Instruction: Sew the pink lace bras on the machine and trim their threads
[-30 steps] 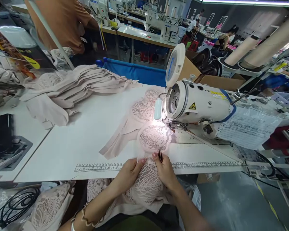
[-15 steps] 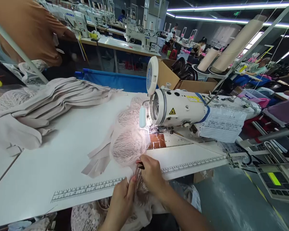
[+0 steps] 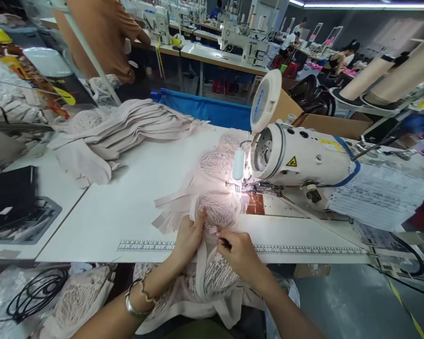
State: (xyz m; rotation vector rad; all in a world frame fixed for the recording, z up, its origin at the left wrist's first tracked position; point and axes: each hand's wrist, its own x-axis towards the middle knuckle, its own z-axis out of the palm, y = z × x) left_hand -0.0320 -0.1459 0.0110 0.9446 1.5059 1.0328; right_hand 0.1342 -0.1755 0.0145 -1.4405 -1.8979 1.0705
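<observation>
1. One pale lace garment (image 3: 219, 207): upper part lies on the white table (image 3: 102, 212) at the lit needle area of the sewing machine (image 3: 304, 155); lower part drops past the front edge toward the lap.
2. Left hand (image 3: 189, 238): gripping the garment's edge, thumb on top.
3. Right hand (image 3: 240, 252): fingers pinched at the garment, around a small dark object (image 3: 226, 243) too hidden to identify.
4. Printed ruler (image 3: 311, 249): along the table's front edge.
</observation>
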